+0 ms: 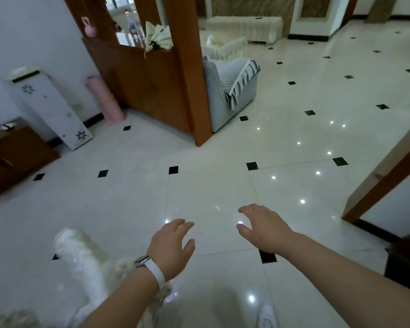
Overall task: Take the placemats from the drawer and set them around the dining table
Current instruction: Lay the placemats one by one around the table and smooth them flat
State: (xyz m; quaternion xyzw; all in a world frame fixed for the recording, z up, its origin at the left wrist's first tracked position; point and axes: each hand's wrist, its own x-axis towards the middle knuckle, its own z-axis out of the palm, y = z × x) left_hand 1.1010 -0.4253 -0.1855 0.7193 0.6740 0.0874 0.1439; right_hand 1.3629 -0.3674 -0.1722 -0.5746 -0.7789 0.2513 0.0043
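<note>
A white shoe (266, 316) stands at the bottom edge, and a fluffy white dog (81, 256) is just beside the left forearm. The left hand (173, 247), with a watch (143, 260) at the wrist, and the right hand (263, 228) hang over the tiled floor (223, 185). Their fingers are loosely spread and hold nothing. Farther off are a wooden divider (152, 91), a pink roll (107, 100) and a grey chair (230, 88). Where the placemats lie cannot be told.
</note>
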